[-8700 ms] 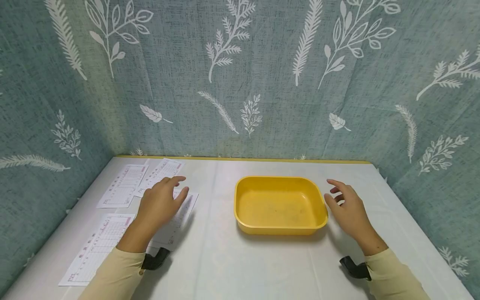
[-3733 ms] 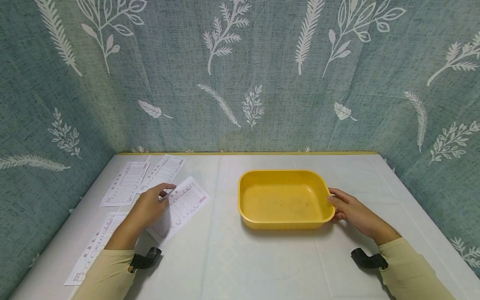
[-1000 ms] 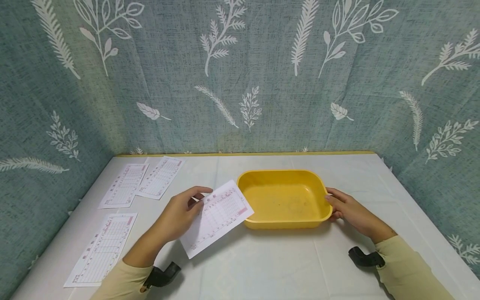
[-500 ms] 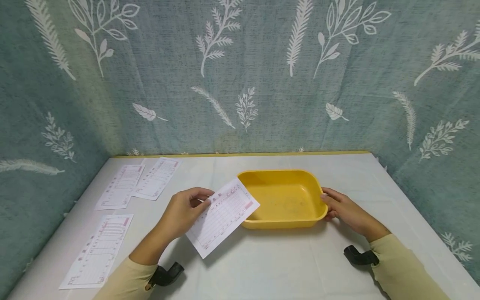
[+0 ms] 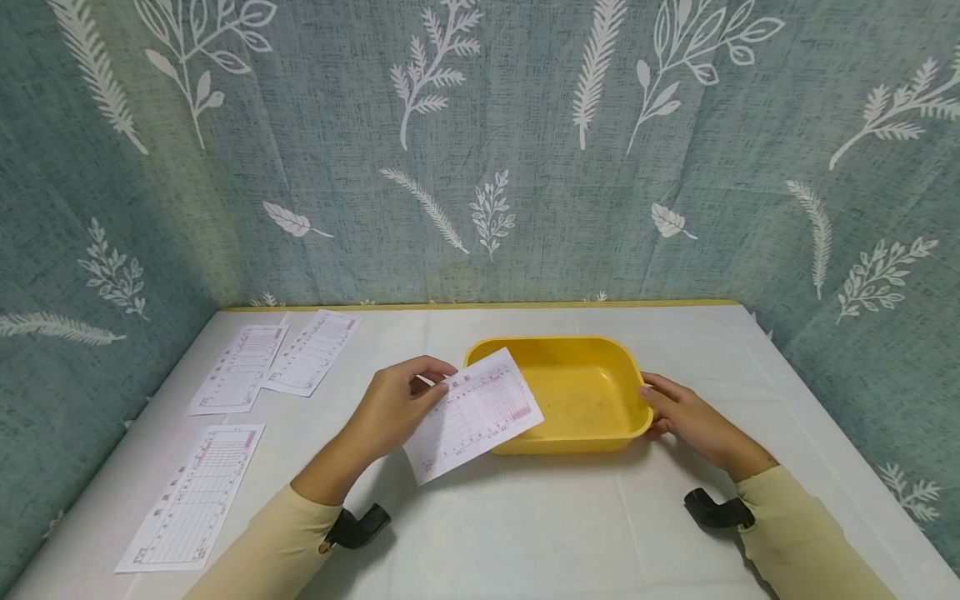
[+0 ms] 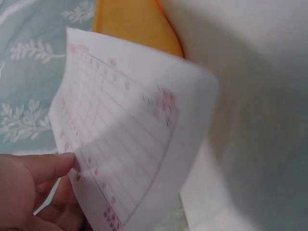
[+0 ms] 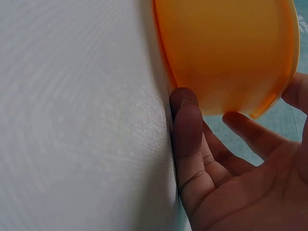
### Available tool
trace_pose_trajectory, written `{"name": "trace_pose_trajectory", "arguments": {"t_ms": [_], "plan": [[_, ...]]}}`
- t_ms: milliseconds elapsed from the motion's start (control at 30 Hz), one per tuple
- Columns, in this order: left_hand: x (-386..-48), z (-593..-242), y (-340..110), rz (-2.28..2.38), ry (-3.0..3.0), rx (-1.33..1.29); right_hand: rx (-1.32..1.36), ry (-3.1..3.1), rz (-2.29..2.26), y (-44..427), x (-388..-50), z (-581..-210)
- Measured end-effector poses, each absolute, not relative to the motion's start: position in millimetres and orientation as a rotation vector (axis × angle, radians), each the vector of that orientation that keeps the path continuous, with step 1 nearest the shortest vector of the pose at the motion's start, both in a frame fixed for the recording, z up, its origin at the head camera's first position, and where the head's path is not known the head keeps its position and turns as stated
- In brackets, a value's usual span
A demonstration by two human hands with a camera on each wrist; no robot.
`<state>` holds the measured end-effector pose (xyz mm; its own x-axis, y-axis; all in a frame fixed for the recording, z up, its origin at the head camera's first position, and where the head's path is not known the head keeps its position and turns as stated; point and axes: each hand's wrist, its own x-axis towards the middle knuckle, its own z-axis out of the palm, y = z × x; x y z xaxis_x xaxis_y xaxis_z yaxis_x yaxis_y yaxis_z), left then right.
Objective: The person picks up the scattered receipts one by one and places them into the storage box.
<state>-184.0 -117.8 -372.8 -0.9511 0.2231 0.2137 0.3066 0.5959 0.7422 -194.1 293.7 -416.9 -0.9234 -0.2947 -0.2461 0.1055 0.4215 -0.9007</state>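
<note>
In the head view my left hand [image 5: 393,404] pinches a white printed form [image 5: 480,412] by its left edge, between thumb and fingers. The sheet is raised and tilted, and covers the front left corner of a yellow plastic tub [image 5: 570,446]. Up close in the left wrist view, the form [image 6: 115,120] bows slightly, its red-lined grid facing the camera. My right hand [image 5: 693,425] holds the tub's right end, thumb at the rim and fingers outside. The right wrist view has fingertips [image 7: 187,125] low against the tub's outer wall [image 7: 226,53]. Inside the tub I see only its bare floor.
Three more printed forms lie on the table's left: two at the back, one [image 5: 238,371] beside another [image 5: 313,354], and a third form [image 5: 191,500] nearer the front. White cloth [image 5: 540,533] covers the table. Patterned fabric [image 5: 337,167] hangs behind and at both sides.
Both hands were free at first. My right hand has since taken hold of the tub; my left has lifted a form off the table and carried it right, over the tub's left end.
</note>
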Motion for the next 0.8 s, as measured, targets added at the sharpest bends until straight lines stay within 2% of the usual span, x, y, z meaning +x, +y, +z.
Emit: {"name": "trace_pose_trajectory", "arguments": {"t_ms": [800], "plan": [[-212.4,-382.5,-60.9,-1.182,-2.733,-0.609,-0.167,2.295,-1.519,295.1,-195.3,-417.8]]}}
